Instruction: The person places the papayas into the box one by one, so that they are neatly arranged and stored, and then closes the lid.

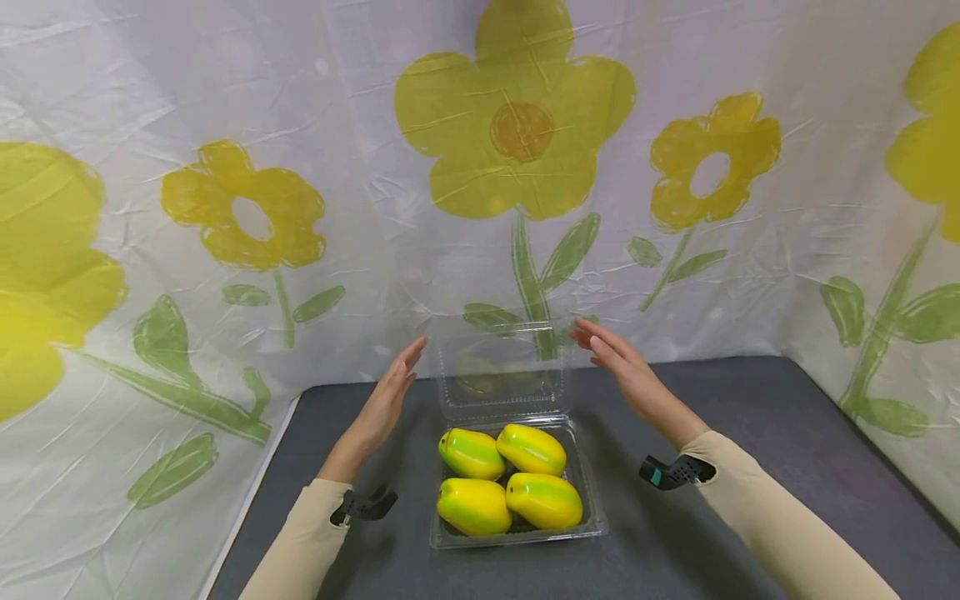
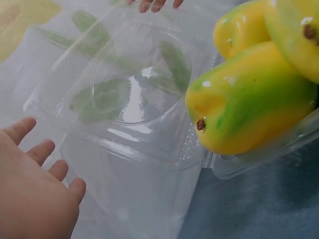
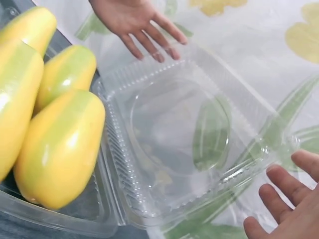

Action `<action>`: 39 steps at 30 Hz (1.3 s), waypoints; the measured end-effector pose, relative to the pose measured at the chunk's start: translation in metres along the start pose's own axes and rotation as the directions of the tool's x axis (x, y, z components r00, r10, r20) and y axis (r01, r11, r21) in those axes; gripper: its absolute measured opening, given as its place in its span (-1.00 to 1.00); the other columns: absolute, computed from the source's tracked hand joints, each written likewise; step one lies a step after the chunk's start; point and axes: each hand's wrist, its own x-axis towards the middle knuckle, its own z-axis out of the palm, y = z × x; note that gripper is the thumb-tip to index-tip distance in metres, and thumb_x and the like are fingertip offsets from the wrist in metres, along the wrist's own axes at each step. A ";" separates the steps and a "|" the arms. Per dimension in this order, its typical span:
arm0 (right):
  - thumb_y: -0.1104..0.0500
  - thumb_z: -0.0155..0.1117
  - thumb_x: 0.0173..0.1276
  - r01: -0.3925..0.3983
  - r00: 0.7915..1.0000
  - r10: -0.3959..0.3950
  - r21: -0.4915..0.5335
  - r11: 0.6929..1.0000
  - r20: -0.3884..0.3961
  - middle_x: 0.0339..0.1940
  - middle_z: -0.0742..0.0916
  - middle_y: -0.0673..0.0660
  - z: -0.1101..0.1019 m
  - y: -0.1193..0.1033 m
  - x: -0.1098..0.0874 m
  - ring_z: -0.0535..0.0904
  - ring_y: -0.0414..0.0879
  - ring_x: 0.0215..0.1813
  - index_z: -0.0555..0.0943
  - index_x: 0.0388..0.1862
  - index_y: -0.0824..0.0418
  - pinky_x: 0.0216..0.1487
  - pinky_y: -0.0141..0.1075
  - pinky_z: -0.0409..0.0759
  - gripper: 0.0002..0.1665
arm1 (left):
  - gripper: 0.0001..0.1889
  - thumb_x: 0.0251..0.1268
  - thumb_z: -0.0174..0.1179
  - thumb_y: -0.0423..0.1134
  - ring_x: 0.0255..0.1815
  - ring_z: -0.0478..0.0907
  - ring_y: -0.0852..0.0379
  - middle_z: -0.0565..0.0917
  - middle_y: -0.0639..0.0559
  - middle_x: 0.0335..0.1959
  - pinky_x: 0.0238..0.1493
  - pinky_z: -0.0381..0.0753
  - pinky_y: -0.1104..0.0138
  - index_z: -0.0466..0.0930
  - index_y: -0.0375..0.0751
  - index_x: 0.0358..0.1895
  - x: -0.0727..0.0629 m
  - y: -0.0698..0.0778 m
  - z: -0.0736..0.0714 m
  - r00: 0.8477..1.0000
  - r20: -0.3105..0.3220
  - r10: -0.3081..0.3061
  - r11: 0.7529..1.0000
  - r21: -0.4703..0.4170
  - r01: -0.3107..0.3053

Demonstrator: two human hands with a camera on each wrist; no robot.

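Observation:
Several yellow-green papayas (image 1: 545, 501) lie in two rows in the base of a clear plastic clamshell box (image 1: 517, 540). Its see-through lid (image 1: 502, 375) stands raised at the back, hinged to the base. To the left of the lid is my left hand (image 1: 382, 408), fingers extended and palm turned inward. My right hand (image 1: 633, 379) mirrors it on the right side, fingers spread loosely. In the left wrist view the left fingertips (image 2: 59, 170) are close to a lid corner; whether either hand touches the lid I cannot tell. Neither hand holds anything.
A dark grey table (image 1: 720, 517) carries the box. Behind it and at both sides hangs a pale curtain (image 1: 367, 167) printed with yellow flowers and green leaves. A black band with a camera (image 1: 367, 503) sits on the left wrist, and another (image 1: 667, 472) on the right.

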 end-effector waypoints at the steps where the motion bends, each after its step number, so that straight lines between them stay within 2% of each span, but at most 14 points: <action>1: -0.02 -0.22 0.66 -0.001 1.000 0.001 -0.006 1.000 0.003 0.59 0.25 0.32 0.000 -0.001 -0.002 0.09 0.29 0.60 0.07 0.61 0.19 0.53 0.33 -0.02 -0.35 | -0.42 0.67 -0.51 -0.05 0.66 -0.39 -0.24 -0.21 -0.16 0.66 0.53 -0.41 -0.30 -0.18 -0.19 0.61 -0.002 0.001 0.000 1.000 0.006 0.005 1.000 0.007 -0.005; 11: -0.03 -0.34 0.68 -0.003 0.998 0.001 0.035 0.999 0.057 0.58 0.20 0.41 0.001 -0.015 -0.037 0.03 0.33 0.59 0.07 0.60 0.27 0.51 0.38 -0.08 -0.34 | -0.41 0.67 -0.54 -0.03 0.63 -0.41 -0.26 -0.25 -0.26 0.64 0.47 -0.44 -0.37 -0.17 -0.19 0.61 -0.037 0.015 0.001 0.993 0.108 0.055 0.997 0.045 -0.060; 14: -0.03 -0.36 0.68 0.000 0.997 -0.002 0.020 1.000 0.075 0.57 0.22 0.41 0.001 -0.017 -0.054 0.18 0.10 0.58 0.11 0.59 0.26 0.48 0.37 0.01 -0.36 | -0.42 0.67 -0.54 -0.06 0.64 -0.39 -0.15 -0.28 -0.29 0.64 0.43 -0.46 -0.41 -0.17 -0.17 0.61 -0.053 0.021 0.005 0.987 0.153 0.046 0.998 0.046 -0.054; 16: -0.01 -0.38 0.68 0.002 0.995 -0.003 0.007 1.000 0.099 0.57 0.25 0.38 0.001 -0.017 -0.067 0.28 -0.17 0.53 0.13 0.58 0.25 0.49 0.27 0.14 -0.37 | -0.43 0.66 -0.53 -0.07 0.67 -0.33 0.11 -0.30 -0.26 0.64 0.43 -0.44 -0.40 -0.17 -0.15 0.61 -0.066 0.024 0.007 0.983 0.180 0.030 0.998 0.045 -0.039; 18: 0.02 -0.41 0.69 -0.002 0.991 0.001 0.011 1.000 0.131 0.57 0.30 0.28 0.002 -0.015 -0.081 0.32 -0.41 0.45 0.15 0.57 0.23 0.49 0.03 0.29 -0.39 | -0.43 0.65 -0.55 -0.09 0.65 -0.30 0.34 -0.31 -0.21 0.65 0.53 -0.33 -0.24 -0.15 -0.17 0.61 -0.080 0.024 0.010 0.979 0.204 0.022 0.999 0.043 -0.031; 20: 0.06 -0.42 0.69 0.003 0.987 -0.008 0.031 1.000 0.162 0.55 0.36 0.14 0.004 -0.011 -0.094 0.34 -0.52 0.38 0.17 0.56 0.26 0.43 -0.25 0.37 -0.41 | -0.43 0.65 -0.56 -0.09 0.58 -0.25 0.56 -0.28 -0.08 0.67 0.62 -0.21 0.12 -0.13 -0.18 0.61 -0.093 0.023 0.014 0.976 0.217 0.009 0.999 0.037 -0.018; 23: 0.15 -0.44 0.69 0.021 0.980 -0.037 0.080 0.997 0.198 0.50 0.42 -0.08 0.007 -0.003 -0.113 0.34 -0.50 0.39 0.19 0.54 0.30 0.31 -0.51 0.39 -0.44 | -0.44 0.64 -0.57 -0.15 0.55 -0.22 0.63 -0.22 0.06 0.67 0.44 -0.07 0.63 -0.10 -0.23 0.60 -0.110 0.020 0.019 0.972 0.237 0.006 0.999 0.039 -0.015; 25: 0.21 -0.42 0.68 0.051 0.977 -0.066 0.079 0.996 0.205 0.48 0.43 -0.15 0.011 0.003 -0.123 0.35 -0.47 0.39 0.21 0.53 0.33 0.29 -0.52 0.41 -0.45 | -0.45 0.64 -0.54 -0.19 0.56 -0.19 0.62 -0.18 0.09 0.67 0.36 -0.05 0.74 -0.07 -0.25 0.59 -0.120 0.017 0.023 0.971 0.240 0.003 0.999 0.046 -0.014; 29: 0.28 -0.37 0.66 0.055 0.978 -0.062 0.041 0.998 0.197 0.46 0.43 -0.20 0.018 0.015 -0.139 0.34 -0.46 0.39 0.26 0.51 0.30 0.26 -0.51 0.46 -0.47 | -0.47 0.64 -0.50 -0.24 0.54 -0.12 0.61 -0.13 0.16 0.66 0.38 0.06 0.67 -0.01 -0.19 0.58 -0.136 0.013 0.028 0.971 0.239 -0.027 0.996 0.091 0.005; 31: 0.30 -0.35 0.65 0.040 0.980 -0.043 0.017 0.999 0.195 0.45 0.43 -0.24 0.022 0.021 -0.144 0.33 -0.49 0.38 0.28 0.50 0.31 0.25 -0.51 0.47 -0.48 | -0.47 0.65 -0.50 -0.23 0.52 -0.09 0.63 -0.11 0.24 0.65 0.47 0.15 0.43 0.01 -0.17 0.58 -0.142 0.011 0.030 0.969 0.243 -0.054 0.992 0.123 0.024; 33: 0.30 -0.32 0.65 0.017 0.982 -0.014 -0.016 1.000 0.190 0.44 0.43 -0.30 0.025 0.027 -0.149 0.30 -0.55 0.38 0.31 0.49 0.29 0.21 -0.51 0.47 -0.49 | -0.48 0.66 -0.51 -0.20 0.47 -0.08 0.71 -0.12 0.30 0.64 0.48 0.21 0.18 0.04 -0.09 0.58 -0.146 0.007 0.032 0.963 0.241 -0.119 0.984 0.161 0.081; 36: 0.29 -0.24 0.63 0.001 0.988 0.014 -0.094 0.996 0.156 0.44 0.44 -0.25 0.029 0.035 -0.154 0.26 -0.61 0.37 0.40 0.44 0.19 0.17 -0.48 0.46 -0.51 | -0.49 0.67 -0.48 -0.19 0.40 -0.10 0.80 -0.16 0.10 0.66 0.42 0.19 -0.18 0.08 0.03 0.57 -0.150 -0.001 0.037 0.950 0.226 -0.217 0.964 0.200 0.172; 37: 0.29 -0.20 0.62 -0.007 0.990 0.023 -0.116 0.993 0.138 0.43 0.45 -0.21 0.030 0.037 -0.155 0.26 -0.62 0.36 0.45 0.41 0.15 0.16 -0.47 0.45 -0.52 | -0.50 0.67 -0.46 -0.19 0.38 -0.10 0.82 -0.17 0.02 0.66 0.43 0.20 -0.16 0.10 0.08 0.57 -0.152 -0.004 0.038 0.944 0.212 -0.251 0.955 0.212 0.207; 39: 0.29 -0.15 0.60 -0.010 0.993 0.026 -0.138 0.990 0.111 0.43 0.47 -0.09 0.033 0.040 -0.157 0.25 -0.62 0.35 0.50 0.35 0.10 0.14 -0.44 0.46 -0.54 | -0.51 0.67 -0.42 -0.21 0.35 -0.09 0.84 -0.19 -0.21 0.65 0.40 0.17 -0.31 0.11 0.07 0.56 -0.153 -0.011 0.041 0.942 0.193 -0.274 0.951 0.202 0.235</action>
